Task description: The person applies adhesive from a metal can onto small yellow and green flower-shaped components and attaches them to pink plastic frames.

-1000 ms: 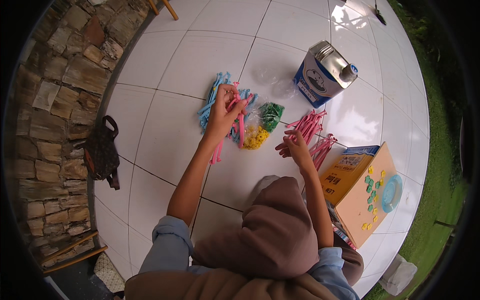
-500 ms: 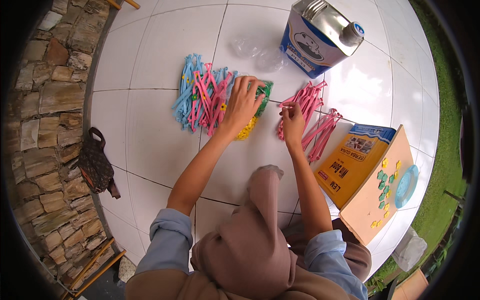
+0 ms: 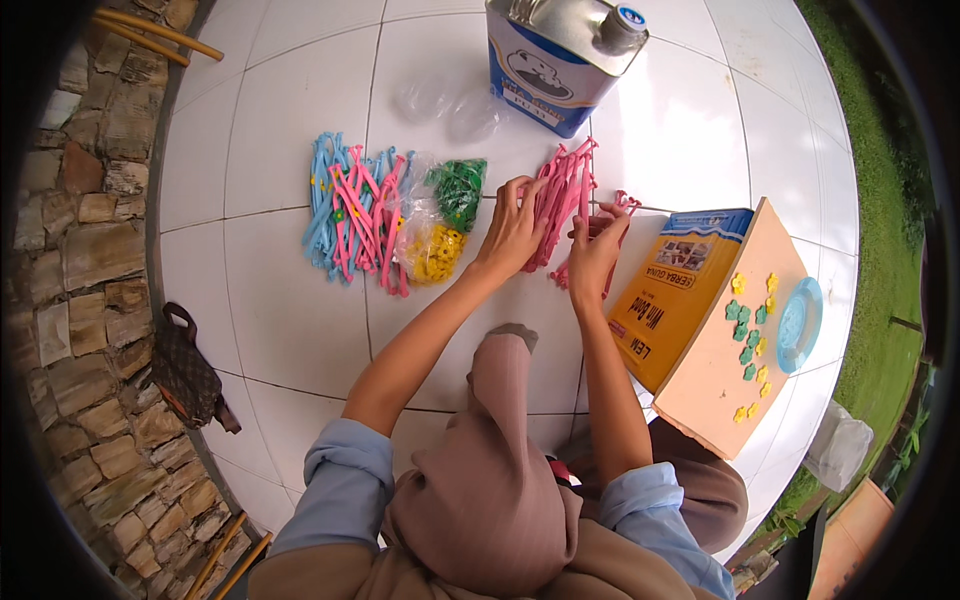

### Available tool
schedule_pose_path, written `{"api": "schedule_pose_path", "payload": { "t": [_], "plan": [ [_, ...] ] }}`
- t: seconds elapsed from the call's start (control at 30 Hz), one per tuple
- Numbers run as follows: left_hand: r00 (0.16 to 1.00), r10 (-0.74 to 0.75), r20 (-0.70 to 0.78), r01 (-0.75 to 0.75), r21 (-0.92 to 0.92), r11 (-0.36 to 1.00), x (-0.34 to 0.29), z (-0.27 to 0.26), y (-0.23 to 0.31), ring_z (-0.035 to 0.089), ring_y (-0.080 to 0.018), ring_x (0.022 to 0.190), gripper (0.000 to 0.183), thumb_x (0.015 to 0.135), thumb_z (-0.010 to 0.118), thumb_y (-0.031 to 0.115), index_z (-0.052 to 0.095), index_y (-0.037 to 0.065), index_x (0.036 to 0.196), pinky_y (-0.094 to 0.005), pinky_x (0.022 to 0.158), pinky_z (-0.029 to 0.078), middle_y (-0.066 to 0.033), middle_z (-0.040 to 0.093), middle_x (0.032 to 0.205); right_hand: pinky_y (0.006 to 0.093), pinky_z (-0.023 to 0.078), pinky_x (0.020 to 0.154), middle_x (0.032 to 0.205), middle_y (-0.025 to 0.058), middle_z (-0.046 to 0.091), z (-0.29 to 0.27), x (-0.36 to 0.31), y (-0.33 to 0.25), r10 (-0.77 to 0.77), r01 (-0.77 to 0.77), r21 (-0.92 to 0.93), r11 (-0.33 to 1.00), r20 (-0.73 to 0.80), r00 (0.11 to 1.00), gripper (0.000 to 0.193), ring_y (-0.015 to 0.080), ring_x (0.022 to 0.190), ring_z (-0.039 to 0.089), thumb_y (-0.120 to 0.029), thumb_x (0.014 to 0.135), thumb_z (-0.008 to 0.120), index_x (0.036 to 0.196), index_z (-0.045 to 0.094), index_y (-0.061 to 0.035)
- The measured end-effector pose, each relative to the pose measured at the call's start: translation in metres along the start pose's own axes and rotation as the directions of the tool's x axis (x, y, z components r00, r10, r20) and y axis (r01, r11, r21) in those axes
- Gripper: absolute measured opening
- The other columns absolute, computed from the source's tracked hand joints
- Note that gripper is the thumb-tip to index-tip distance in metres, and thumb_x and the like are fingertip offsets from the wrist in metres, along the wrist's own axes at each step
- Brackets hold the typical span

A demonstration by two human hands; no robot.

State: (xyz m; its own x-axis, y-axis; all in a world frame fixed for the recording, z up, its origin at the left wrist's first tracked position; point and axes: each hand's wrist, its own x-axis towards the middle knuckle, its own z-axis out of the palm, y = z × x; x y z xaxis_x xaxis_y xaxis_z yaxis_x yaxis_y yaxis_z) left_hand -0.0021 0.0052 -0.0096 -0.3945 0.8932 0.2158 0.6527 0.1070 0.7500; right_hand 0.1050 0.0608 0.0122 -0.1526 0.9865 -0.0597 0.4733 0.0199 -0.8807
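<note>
My left hand [image 3: 513, 228] is at the left side of a pile of pink rubber straps [image 3: 563, 190] with knobbed ends, its fingertips touching them. My right hand [image 3: 597, 252] lies over the lower part of a smaller group of pink straps [image 3: 624, 203], with thumb and fingers apart; its palm side is hidden. Left of my left hand are a clear bag of small green pieces [image 3: 460, 193] and another of yellow flower pieces [image 3: 436, 253]. Beyond these lie blue straps [image 3: 322, 215] and pink straps [image 3: 358, 225], some carrying small flowers.
A blue-and-white metal can [image 3: 555, 75] stands at the far side, beside crumpled clear plastic [image 3: 450, 105]. At right, a yellow can [image 3: 670, 300] adjoins a board [image 3: 720, 390] bearing green and yellow flowers, plus a light-blue dish [image 3: 798, 325]. A brown bag [image 3: 188, 370] lies left by the stone wall.
My left hand has moved right, from the bags of small pieces to the pink straps. My right hand has shifted onto the smaller group, its fingers more spread. The view has shifted too.
</note>
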Motion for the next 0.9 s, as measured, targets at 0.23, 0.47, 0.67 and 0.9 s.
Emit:
{"api": "schedule_pose_path", "payload": {
  "t": [0.23, 0.47, 0.67, 0.9],
  "plan": [
    [0.848, 0.529, 0.016, -0.523, 0.182, 0.833, 0.037, -0.091, 0.095, 0.045, -0.0296, 0.107, 0.051, 0.078, 0.063, 0.014, 0.042, 0.007, 0.124, -0.0409, 0.092, 0.038, -0.0127, 0.044, 0.115, 0.025, 0.047, 0.063, 0.078, 0.0088, 0.062, -0.116, -0.029, -0.134, -0.196, 0.198, 0.022, 0.98, 0.269, 0.943, 0.038, 0.0141, 0.069, 0.061, -0.004, 0.081, 0.062, 0.113, 0.041, -0.0058],
    [0.745, 0.652, 0.144, -0.645, -0.097, 0.758, 0.025, -0.149, 0.202, 0.051, -0.0234, 0.064, 0.02, 0.073, 0.069, 0.015, 0.055, 0.004, 0.082, -0.0349, 0.056, 0.043, -0.0067, 0.046, 0.074, 0.0288, 0.048, 0.06, 0.073, 0.0095, 0.064, -0.243, -0.062, -0.221, -0.404, 0.443, -0.095, 0.891, 0.277, 0.872, 0.042, 0.0194, 0.066, 0.063, -0.009, 0.075, 0.069, 0.109, 0.046, -0.0082],
    [0.67, 0.742, 0.015, -0.742, -0.016, 0.67, 0.016, -0.169, 0.26, 0.047, -0.0199, 0.06, 0.018, 0.072, 0.07, 0.013, 0.056, 0.003, 0.078, -0.0316, 0.053, 0.04, -0.0055, 0.042, 0.071, 0.024, 0.052, 0.064, 0.096, 0.0054, 0.048, -0.315, -0.097, -0.237, -0.56, 0.58, 0.005, 0.814, 0.268, 0.784, 0.041, 0.0124, 0.077, 0.057, 0.0, 0.071, 0.069, 0.108, 0.051, -0.0051],
    [0.704, 0.687, 0.18, -0.696, -0.016, 0.718, -0.003, -0.165, 0.294, 0.045, -0.0175, 0.057, 0.02, 0.077, 0.068, 0.018, 0.057, 0.002, 0.082, -0.0302, 0.052, 0.038, -0.0056, 0.041, 0.07, 0.023, 0.052, 0.068, 0.094, 0.0053, 0.051, -0.338, -0.112, -0.204, -0.544, 0.481, 0.493, 0.726, -0.017, 0.839, 0.039, 0.0109, 0.085, 0.056, 0.003, 0.076, 0.064, 0.11, 0.047, -0.0025]
  ]
}}
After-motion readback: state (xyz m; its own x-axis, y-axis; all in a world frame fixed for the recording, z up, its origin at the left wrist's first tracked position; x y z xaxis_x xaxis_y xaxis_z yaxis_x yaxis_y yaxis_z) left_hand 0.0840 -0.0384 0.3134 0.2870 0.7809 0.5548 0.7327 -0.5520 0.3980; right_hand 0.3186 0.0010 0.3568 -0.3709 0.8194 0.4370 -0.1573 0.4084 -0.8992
